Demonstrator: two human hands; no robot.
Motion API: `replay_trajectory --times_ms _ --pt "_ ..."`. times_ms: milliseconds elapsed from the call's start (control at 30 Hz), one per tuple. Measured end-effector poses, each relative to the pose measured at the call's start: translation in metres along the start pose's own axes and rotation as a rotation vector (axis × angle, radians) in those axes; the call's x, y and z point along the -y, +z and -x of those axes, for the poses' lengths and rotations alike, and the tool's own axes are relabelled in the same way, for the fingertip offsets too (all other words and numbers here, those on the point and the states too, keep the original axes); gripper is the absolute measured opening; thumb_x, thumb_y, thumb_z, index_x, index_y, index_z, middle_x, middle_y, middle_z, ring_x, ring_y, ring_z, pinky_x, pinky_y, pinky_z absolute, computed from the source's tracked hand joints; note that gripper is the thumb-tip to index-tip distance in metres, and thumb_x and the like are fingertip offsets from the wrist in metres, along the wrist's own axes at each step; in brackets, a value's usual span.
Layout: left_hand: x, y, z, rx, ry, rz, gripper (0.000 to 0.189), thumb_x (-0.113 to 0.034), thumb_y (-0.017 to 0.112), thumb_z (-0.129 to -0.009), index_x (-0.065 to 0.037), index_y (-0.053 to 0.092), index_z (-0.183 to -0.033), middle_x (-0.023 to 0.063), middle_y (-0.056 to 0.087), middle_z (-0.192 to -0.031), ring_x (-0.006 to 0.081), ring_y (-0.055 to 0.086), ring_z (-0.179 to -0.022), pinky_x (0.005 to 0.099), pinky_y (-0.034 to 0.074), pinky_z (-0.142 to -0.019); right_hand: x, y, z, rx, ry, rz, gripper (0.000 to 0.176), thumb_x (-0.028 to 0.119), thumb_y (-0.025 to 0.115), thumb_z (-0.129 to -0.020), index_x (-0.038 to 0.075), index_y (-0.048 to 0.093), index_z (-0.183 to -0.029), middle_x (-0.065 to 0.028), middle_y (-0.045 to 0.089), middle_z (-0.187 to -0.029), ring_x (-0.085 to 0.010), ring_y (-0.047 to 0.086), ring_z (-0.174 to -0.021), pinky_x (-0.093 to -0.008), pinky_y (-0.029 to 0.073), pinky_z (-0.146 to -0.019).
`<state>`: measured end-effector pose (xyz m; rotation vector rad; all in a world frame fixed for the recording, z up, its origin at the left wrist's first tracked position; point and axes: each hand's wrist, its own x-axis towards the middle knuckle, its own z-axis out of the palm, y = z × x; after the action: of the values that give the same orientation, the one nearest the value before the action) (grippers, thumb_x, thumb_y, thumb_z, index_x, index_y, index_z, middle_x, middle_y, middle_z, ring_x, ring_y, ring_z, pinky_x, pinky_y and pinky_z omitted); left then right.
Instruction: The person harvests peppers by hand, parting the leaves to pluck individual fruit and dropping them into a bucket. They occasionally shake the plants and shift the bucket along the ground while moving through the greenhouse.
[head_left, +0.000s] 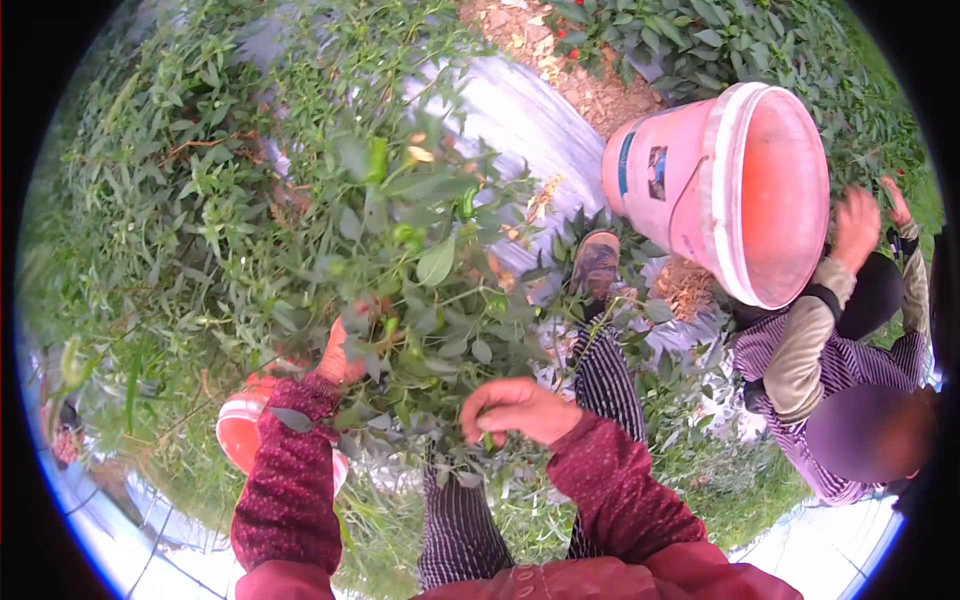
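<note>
The left hand [345, 355] is reaching upward at centre-left of the frame, fingers partly hidden, forearm stretching straight from the lower edge. The right hand [515, 408] is hanging at lower centre, fingers curling downward together, elbow bending.

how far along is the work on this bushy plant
Done: little shows; the tipped pink bucket looks bare inside. In hand: the left hand is buried in the plant, while the right hand pinches its lower leaves. Left: green pods seem to hang higher among the leaves, unpicked.
</note>
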<state>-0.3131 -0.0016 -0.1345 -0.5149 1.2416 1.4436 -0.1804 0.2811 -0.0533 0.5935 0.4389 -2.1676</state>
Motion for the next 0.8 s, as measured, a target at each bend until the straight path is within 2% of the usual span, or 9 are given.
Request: replay_trajectory --times_ms 100,233,367,433,467,533,567,633,800 --pt "0.011 -0.003 0.018 0.01 0.183 -0.259 0.054 -0.042 0.052 -0.091 -0.012 0.041 -0.134 0.0005 0.048 -0.129 0.0156 0.049 -0.113 0.0364 0.046 -0.089 0.0 -0.006 0.002 -0.212 -0.055 -0.098 0.014 0.005 0.056 -0.081 0.004 0.061 -0.094 -0.0056 0.064 -0.084 -0.0136 0.061 -0.071 -0.0243 0.045 -0.056" --pt "0.035 -0.016 0.022 -0.182 0.014 0.194 0.065 -0.048 0.054 -0.088 -0.011 0.036 -0.138 0.0034 0.055 -0.118 0.0141 0.058 -0.096 0.0241 0.051 -0.071 -0.007 -0.02 -0.018 -0.384 -0.208 -0.205 0.019 0.002 0.05 -0.084 0.005 0.061 -0.1 -0.0031 0.062 -0.079 -0.0105 0.059 -0.065 -0.0244 0.044 -0.051" --pt "0.032 -0.015 0.024 -0.028 0.002 0.023 0.056 -0.039 0.052 -0.091 -0.009 0.039 -0.136 0.0102 0.054 -0.121 0.0187 0.059 -0.097 0.0306 0.052 -0.073 -0.028 -0.035 -0.058 -0.775 -0.225 0.135 0.03 -0.004 0.046 -0.083 0.002 0.059 -0.109 0.001 0.057 -0.077 -0.0119 0.052 -0.063 -0.0243 0.045 -0.06" --pt "0.051 -0.034 0.024 0.059 0.075 -0.147 0.055 -0.039 0.052 -0.091 -0.009 0.038 -0.136 0.0098 0.054 -0.119 0.0192 0.059 -0.095 0.0313 0.052 -0.072 -0.04 -0.041 -0.079 -0.445 -0.095 -0.632 0.042 -0.008 0.048 -0.081 0.005 0.055 -0.12 -0.0008 0.056 -0.081 -0.0131 0.052 -0.07 -0.0233 0.044 -0.069" --pt "0.071 -0.05 0.022 0.149 0.145 -0.315 0.055 -0.038 0.052 -0.091 -0.009 0.037 -0.137 0.0094 0.055 -0.117 0.0197 0.059 -0.093 0.0321 0.051 -0.071 -0.064 -0.049 -0.085 -0.445 -0.101 0.075 0.054 -0.007 0.05 -0.081 0.013 0.048 -0.131 -0.0061 0.058 -0.087 -0.0126 0.053 -0.077 -0.0272 0.044 -0.074" --pt "0.104 -0.054 0.001 -0.008 0.3 -0.727 0.064 -0.023 0.065 -0.081 -0.006 0.037 -0.137 0.0121 0.047 -0.132 0.0244 0.055 -0.109 0.0342 0.047 -0.088 -0.069 -0.026 -0.096 -0.401 -0.22 0.315 0.057 -0.007 0.051 -0.08 0.017 0.046 -0.133 -0.0084 0.059 -0.089 -0.0142 0.054 -0.077 -0.0298 0.045 -0.074" --pt "0.067 -0.026 0.029 0.033 0.167 -0.811 0.049 -0.03 0.048 -0.092 -0.01 0.04 -0.137 0.0147 0.056 -0.117 0.0217 0.059 -0.093 0.0322 0.047 -0.081 -0.06 -0.011 -0.098 -0.351 -0.342 0.553 0.06 -0.006 0.052 -0.08 0.02 0.044 -0.134 -0.0107 0.059 -0.091 -0.0159 0.055 -0.077 -0.0324 0.046 -0.073" --pt "0.055 -0.012 0.037 0.077 0.356 -1.488 0.049 -0.013 0.057 -0.082 -0.004 0.047 -0.129 0.012 0.045 -0.135 0.0298 0.051 -0.115 0.0365 0.041 -0.096 -0.044 -0.002 -0.094 -0.364 -0.237 0.762 0.049 0.025 0.059 -0.087 0.01 0.044 -0.131 -0.0054 0.062 -0.093 -0.0198 0.06 -0.083 -0.0358 0.048 -0.075" --pt "0.068 -0.008 0.03 0.004 0.208 -0.998 0.05 -0.016 0.055 -0.083 -0.009 0.045 -0.132 0.0114 0.043 -0.137 0.0328 0.048 -0.118 0.0386 0.04 -0.097 -0.065 0.001 -0.104 -0.254 -0.158 1.342 0.037 0.023 0.057 -0.082 0.014 0.052 -0.117 -0.0152 0.059 -0.084 -0.0331 0.059 -0.08 -0.0427 0.047 -0.07"
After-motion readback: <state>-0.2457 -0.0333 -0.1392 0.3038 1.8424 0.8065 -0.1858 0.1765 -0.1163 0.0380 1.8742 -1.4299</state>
